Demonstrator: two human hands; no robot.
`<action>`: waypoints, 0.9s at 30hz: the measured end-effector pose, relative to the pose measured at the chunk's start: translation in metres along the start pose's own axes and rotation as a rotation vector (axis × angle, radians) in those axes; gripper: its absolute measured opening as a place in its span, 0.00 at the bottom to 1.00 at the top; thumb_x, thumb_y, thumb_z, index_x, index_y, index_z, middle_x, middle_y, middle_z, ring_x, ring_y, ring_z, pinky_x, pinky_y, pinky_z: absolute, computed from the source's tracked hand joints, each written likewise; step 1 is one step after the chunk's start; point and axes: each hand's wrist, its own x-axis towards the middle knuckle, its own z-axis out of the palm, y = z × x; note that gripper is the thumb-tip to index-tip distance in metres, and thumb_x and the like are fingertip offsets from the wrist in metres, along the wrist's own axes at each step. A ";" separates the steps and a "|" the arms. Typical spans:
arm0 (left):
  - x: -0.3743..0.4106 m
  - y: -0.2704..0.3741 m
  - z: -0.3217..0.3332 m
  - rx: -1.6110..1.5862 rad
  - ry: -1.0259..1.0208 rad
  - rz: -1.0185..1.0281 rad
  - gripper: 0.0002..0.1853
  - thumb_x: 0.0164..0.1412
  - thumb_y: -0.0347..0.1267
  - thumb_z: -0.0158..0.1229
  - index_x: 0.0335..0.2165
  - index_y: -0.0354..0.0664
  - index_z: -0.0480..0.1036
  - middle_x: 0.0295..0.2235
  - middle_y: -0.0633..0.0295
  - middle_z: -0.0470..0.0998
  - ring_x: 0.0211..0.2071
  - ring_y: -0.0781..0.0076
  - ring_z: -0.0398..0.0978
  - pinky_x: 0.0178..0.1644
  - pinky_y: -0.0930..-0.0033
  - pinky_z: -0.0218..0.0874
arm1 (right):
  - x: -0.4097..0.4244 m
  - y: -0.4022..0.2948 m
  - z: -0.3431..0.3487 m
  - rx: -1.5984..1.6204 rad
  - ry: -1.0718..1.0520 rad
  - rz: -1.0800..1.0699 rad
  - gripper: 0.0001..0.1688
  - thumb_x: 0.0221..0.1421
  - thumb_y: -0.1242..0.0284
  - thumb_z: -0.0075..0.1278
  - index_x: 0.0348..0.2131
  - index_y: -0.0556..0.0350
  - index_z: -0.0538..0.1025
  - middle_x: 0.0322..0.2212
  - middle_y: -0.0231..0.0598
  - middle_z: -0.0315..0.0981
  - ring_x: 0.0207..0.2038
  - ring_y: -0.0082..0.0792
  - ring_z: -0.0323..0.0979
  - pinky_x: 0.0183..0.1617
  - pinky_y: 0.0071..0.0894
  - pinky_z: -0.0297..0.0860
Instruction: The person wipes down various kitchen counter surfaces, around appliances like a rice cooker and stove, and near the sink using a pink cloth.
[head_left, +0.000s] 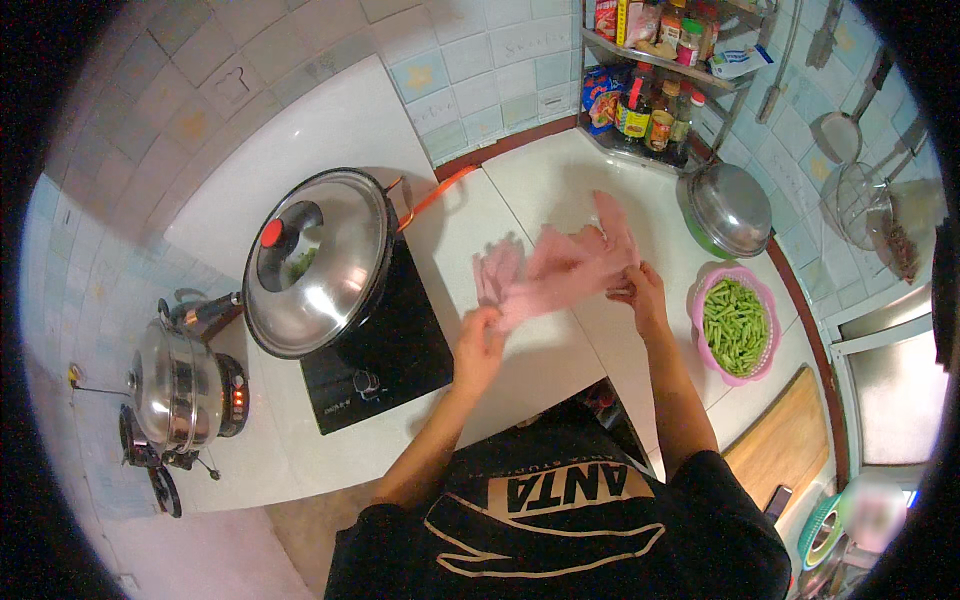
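A pink cloth (570, 262) is stretched between my two hands above the white tiled counter, its upper part blurred and crumpled. My left hand (480, 345) grips its lower left corner. At its right edge, my right hand (637, 292) pinches the fabric. To the left stands a lidded wok (330, 262) on a black induction cooker (382, 360); something green shows through the lid's glass. Right of my right hand is a pink plastic basket (697, 322) of cut green beans (735, 326).
A lidded metal pan (727, 202) sits at the back right, near a corner rack (637, 154) of bottles. A steamer pot (176, 386) stands far left. A wooden cutting board (787, 442) and a phone (778, 502) lie at the right. Utensils hang on the right wall.
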 end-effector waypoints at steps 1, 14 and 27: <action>-0.010 -0.004 0.005 0.023 -0.050 0.029 0.12 0.47 0.22 0.52 0.34 0.37 0.65 0.31 0.55 0.69 0.34 0.61 0.69 0.40 0.66 0.61 | 0.001 0.013 -0.013 -0.111 0.016 0.080 0.15 0.51 0.67 0.45 0.34 0.61 0.66 0.28 0.42 0.71 0.29 0.36 0.72 0.33 0.32 0.71; -0.033 -0.013 0.016 0.139 -0.254 -0.145 0.28 0.49 0.28 0.53 0.50 0.39 0.58 0.41 0.48 0.68 0.42 0.54 0.67 0.48 0.60 0.58 | 0.020 0.141 0.049 -1.287 0.197 -0.552 0.35 0.40 0.59 0.53 0.46 0.60 0.65 0.43 0.51 0.64 0.42 0.52 0.64 0.45 0.48 0.60; -0.040 -0.017 -0.028 -0.082 -0.160 -0.332 0.17 0.51 0.29 0.54 0.42 0.39 0.65 0.35 0.51 0.72 0.35 0.58 0.73 0.36 0.66 0.64 | -0.018 0.124 0.012 -1.356 -0.841 -0.920 0.18 0.49 0.68 0.47 0.43 0.49 0.71 0.49 0.40 0.60 0.53 0.41 0.57 0.54 0.44 0.54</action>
